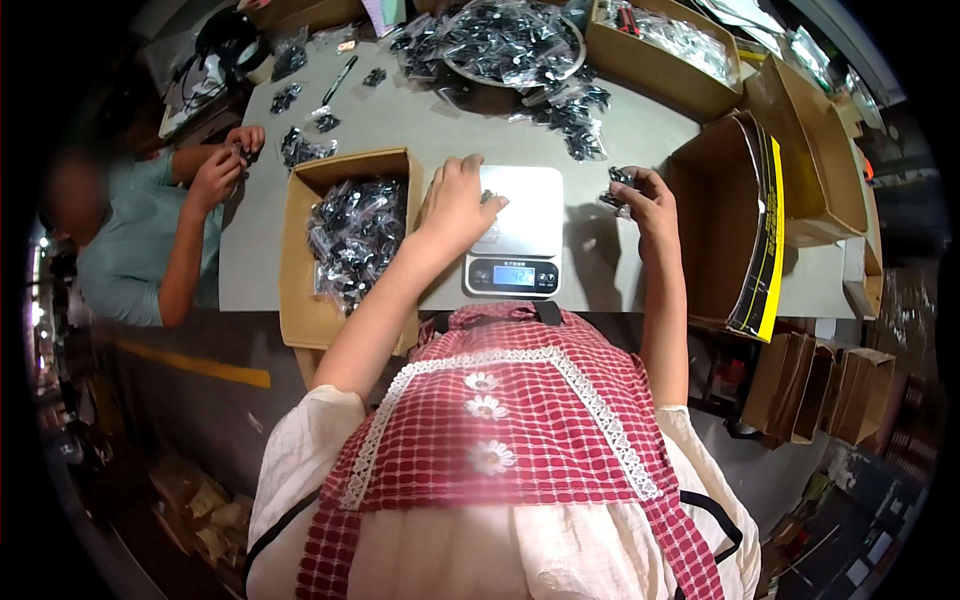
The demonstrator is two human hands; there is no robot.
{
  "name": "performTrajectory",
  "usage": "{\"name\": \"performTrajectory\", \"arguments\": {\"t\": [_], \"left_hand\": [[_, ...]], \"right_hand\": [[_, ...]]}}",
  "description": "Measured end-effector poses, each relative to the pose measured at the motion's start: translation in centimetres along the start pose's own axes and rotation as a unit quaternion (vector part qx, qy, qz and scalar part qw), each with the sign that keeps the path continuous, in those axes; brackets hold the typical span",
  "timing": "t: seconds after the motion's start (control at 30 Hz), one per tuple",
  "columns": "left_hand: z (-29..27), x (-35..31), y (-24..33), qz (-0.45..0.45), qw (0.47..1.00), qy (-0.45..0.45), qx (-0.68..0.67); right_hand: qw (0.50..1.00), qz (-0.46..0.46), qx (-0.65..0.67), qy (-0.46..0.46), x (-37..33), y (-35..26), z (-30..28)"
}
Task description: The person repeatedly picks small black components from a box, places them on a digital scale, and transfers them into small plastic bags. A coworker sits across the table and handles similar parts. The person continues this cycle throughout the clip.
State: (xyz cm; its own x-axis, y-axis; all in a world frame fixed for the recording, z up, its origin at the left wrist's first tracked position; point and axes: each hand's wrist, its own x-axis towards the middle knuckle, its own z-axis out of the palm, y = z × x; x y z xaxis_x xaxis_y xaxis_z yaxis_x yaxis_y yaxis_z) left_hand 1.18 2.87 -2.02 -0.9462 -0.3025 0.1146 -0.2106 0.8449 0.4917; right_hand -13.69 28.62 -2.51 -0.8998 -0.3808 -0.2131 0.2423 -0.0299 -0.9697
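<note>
The kitchen-type digital scale [537, 215] has a silver plate and a lit display, and lies in front of me. Over the left side of its plate, my left hand [455, 208] is curled round a small clear plastic bag [490, 232], partly hidden by the thumb. To the right of the scale, my right hand [652, 205] is raised and closed on small plastic bags of black parts [617, 188]. An open cardboard box [292, 250] beside my left forearm holds many similar little bags [352, 235].
A round tray [572, 66] heaped with bagged black parts stands at the back, with loose bags [580, 125] beside it. Cardboard boxes [715, 215] line the right side. A marker [340, 80] lies at the back left. A co-worker [140, 235] handles something small at the left.
</note>
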Motion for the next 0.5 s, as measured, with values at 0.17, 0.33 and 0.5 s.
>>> {"name": "performTrajectory", "arguments": {"t": [0.17, 0.33, 0.5], "left_hand": [[-0.2, 0.0, 1.7, -0.01, 0.996, -0.04, 0.08], [0.7, -0.4, 0.7, -0.053, 0.992, -0.084, 0.083], [-0.4, -1.2, -0.6, -0.08, 0.996, -0.026, -0.021]], "right_hand": [[0.999, -0.013, -0.033, -0.041, -0.5, -0.3, 0.9], [0.988, -0.003, -0.058, -0.141, -0.4, -0.8, 3.1], [0.936, -0.131, -0.323, -0.051, 3.8, 1.6, 4.1]]}}
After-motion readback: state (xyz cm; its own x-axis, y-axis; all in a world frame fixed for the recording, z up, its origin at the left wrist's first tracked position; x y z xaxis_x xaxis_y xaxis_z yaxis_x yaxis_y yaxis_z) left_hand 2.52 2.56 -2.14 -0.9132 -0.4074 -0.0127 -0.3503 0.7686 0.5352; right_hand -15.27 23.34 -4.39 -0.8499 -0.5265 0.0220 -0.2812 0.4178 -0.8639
